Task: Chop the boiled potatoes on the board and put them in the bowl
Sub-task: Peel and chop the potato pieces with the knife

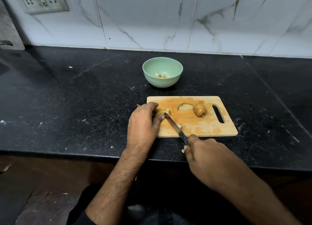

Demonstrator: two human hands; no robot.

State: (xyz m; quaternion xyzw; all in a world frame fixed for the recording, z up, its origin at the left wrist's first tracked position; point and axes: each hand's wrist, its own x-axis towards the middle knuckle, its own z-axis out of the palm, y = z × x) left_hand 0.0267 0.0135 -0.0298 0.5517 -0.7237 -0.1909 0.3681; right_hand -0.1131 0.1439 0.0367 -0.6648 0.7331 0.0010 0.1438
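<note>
Left hand (143, 123): fingers curled onto potato piece (164, 112) at board's (211, 128) left end
Right hand (202, 152): grips knife (175, 126), tip on that piece
Whole potato (199, 109): board's right, well apart
Bowl (162, 74): on bench (67, 106) behind board, holding chopped bits

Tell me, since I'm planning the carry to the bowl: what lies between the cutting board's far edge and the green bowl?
Only bare black counter between the board and bowl, seen from the head view.

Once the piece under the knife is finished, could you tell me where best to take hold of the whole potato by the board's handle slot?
Probably across the middle of the whole potato, from above. It lies on its side on the cutting board, long axis pointing toward the near edge, so fingers can close over its narrower width; the cut potato half leaves a small gap.
</note>
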